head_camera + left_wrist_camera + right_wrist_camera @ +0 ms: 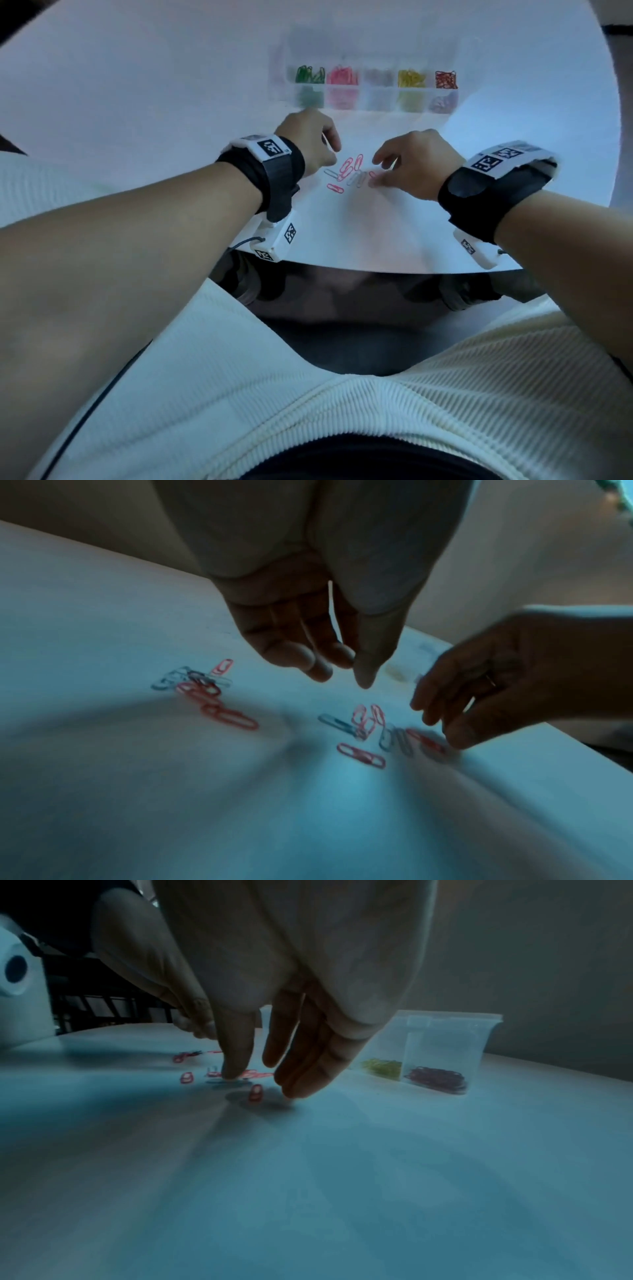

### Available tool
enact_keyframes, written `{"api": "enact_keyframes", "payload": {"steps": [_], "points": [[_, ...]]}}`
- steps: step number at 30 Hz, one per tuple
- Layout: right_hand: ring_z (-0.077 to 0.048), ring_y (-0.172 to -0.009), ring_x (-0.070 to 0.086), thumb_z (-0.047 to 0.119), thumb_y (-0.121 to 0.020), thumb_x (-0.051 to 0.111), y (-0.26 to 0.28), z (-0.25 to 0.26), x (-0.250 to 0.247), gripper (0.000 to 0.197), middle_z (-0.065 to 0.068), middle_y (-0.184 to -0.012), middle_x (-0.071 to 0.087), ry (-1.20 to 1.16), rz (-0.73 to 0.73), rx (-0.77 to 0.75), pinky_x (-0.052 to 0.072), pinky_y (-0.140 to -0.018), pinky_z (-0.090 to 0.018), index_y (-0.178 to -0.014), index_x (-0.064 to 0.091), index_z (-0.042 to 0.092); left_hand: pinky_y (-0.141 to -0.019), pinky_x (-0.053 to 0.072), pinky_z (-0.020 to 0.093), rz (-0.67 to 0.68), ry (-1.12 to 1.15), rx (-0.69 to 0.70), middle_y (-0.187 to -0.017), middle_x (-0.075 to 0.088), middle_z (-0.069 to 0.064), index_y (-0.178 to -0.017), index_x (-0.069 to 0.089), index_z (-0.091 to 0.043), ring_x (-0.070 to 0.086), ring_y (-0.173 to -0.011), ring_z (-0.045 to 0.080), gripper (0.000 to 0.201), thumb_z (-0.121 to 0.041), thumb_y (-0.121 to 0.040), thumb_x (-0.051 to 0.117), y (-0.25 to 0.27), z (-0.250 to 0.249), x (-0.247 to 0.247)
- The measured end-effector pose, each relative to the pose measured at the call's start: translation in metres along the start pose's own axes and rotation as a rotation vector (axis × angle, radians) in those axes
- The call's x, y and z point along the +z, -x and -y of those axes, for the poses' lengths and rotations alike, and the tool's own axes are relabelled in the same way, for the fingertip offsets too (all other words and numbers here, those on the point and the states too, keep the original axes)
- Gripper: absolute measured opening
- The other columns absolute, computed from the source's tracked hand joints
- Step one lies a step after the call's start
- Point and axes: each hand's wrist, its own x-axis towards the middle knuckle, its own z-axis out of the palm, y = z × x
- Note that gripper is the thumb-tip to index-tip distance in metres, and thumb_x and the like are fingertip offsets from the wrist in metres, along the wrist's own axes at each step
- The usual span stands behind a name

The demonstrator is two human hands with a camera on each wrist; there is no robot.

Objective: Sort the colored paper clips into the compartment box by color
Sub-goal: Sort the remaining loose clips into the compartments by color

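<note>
Several pink and grey paper clips lie loose on the white table between my hands. My right hand reaches down to their right end, its thumb pressing on a clip and the other fingers straight. My left hand hovers just left of them, fingers loosely curled, nothing visible in it. In the left wrist view a second small cluster of clips lies to the left of my left hand. The clear compartment box stands behind, holding green, pink, pale, yellow and red clips.
The box's lid stands open behind it. The table's near edge runs just below my wrists. A white device stands at the far left in the right wrist view. Bare tabletop extends left of the box.
</note>
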Motion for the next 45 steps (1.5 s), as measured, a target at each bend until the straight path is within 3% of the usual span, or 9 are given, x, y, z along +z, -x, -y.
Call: {"api": "enact_keyframes", "payload": {"steps": [7, 15, 19, 24, 33, 36, 38, 40, 45], "points": [[-0.024, -0.093, 0.063, 0.020, -0.085, 0.069, -0.002, 0.001, 0.021, 0.021, -0.002, -0.094, 0.072, 0.053, -0.071, 0.075, 0.051, -0.076, -0.032, -0.106, 0.069, 0.019, -0.074, 0.043, 0.024, 0.019, -0.122, 0.118, -0.090, 0.063, -0.006, -0.095, 0.071, -0.018, 0.058, -0.088, 0.014, 0.015, -0.026, -0.082, 0.070, 0.001, -0.001, 0.023], [-0.024, -0.085, 0.064, 0.039, -0.077, 0.073, -0.012, 0.003, 0.024, 0.016, -0.001, -0.096, 0.069, 0.061, -0.054, 0.203, 0.049, -0.066, -0.027, -0.089, 0.071, 0.030, -0.087, 0.045, 0.030, 0.068, -0.268, 0.192, -0.112, 0.067, 0.005, -0.108, 0.067, -0.016, 0.059, -0.106, 0.025, 0.021, -0.018, -0.088, 0.061, -0.003, -0.001, 0.034], [-0.025, -0.078, 0.061, 0.037, -0.081, 0.072, -0.013, 0.005, 0.024, 0.013, -0.004, -0.092, 0.067, 0.130, -0.075, 0.222, 0.037, -0.056, -0.023, -0.088, 0.072, 0.026, -0.084, 0.047, 0.031, 0.057, -0.279, 0.192, -0.108, 0.068, 0.007, -0.104, 0.067, -0.015, 0.060, -0.101, 0.027, 0.019, -0.016, -0.086, 0.059, -0.003, 0.000, 0.034], [-0.027, -0.075, 0.062, 0.039, -0.075, 0.075, -0.013, 0.005, 0.022, 0.027, -0.007, -0.088, 0.066, 0.126, -0.008, 0.281, 0.046, -0.061, -0.026, -0.090, 0.069, 0.017, -0.072, 0.042, 0.029, 0.052, -0.288, 0.207, -0.099, 0.068, 0.008, -0.102, 0.062, -0.012, 0.059, -0.095, 0.028, 0.022, -0.011, -0.080, 0.062, -0.001, 0.001, 0.038], [-0.029, -0.075, 0.060, 0.040, -0.077, 0.067, -0.003, 0.009, 0.022, 0.030, -0.008, -0.087, 0.062, 0.205, 0.069, 0.267, 0.045, -0.061, -0.027, -0.090, 0.064, 0.012, -0.081, 0.042, 0.028, 0.010, -0.220, 0.182, -0.108, 0.065, 0.007, -0.113, 0.064, -0.014, 0.058, -0.102, 0.027, 0.032, -0.015, -0.082, 0.061, -0.002, 0.005, 0.037], [-0.028, -0.074, 0.057, 0.024, -0.082, 0.057, -0.001, 0.009, 0.013, 0.012, -0.008, -0.082, 0.060, -0.063, 0.014, 0.260, 0.046, -0.063, -0.028, -0.075, 0.058, 0.014, -0.074, 0.042, 0.019, -0.108, -0.023, 0.117, -0.096, 0.065, 0.001, -0.101, 0.072, -0.017, 0.059, -0.091, 0.019, 0.024, -0.016, -0.081, 0.061, -0.004, 0.005, 0.024], [-0.026, -0.056, 0.053, 0.005, -0.078, 0.045, -0.003, 0.007, 0.007, 0.018, -0.011, -0.068, 0.056, -0.394, -0.052, 0.310, 0.043, -0.051, -0.024, -0.063, 0.049, 0.014, -0.063, 0.047, 0.017, -0.158, 0.161, 0.032, -0.081, 0.065, -0.003, -0.088, 0.074, -0.017, 0.058, -0.077, 0.013, 0.016, -0.013, -0.077, 0.063, -0.006, 0.007, 0.013], [-0.020, -0.047, 0.040, -0.008, -0.073, 0.034, -0.005, 0.007, 0.004, 0.026, -0.011, -0.060, 0.045, -0.671, -0.095, 0.355, 0.030, -0.045, -0.019, -0.060, 0.039, 0.013, -0.069, 0.056, 0.024, -0.199, 0.331, -0.063, -0.073, 0.068, -0.001, -0.073, 0.071, -0.018, 0.061, -0.069, 0.014, 0.011, -0.010, -0.074, 0.063, -0.009, 0.012, 0.004], [-0.019, -0.050, 0.032, -0.009, -0.064, 0.029, -0.017, 0.020, 0.001, 0.029, -0.013, -0.062, 0.045, -0.762, -0.079, 0.246, 0.022, -0.047, -0.024, -0.065, 0.033, 0.020, -0.064, 0.052, 0.028, -0.218, 0.370, -0.174, -0.079, 0.069, 0.009, -0.063, 0.053, -0.021, 0.064, -0.067, 0.020, 0.021, -0.008, -0.080, 0.050, -0.013, 0.023, 0.001]]}}
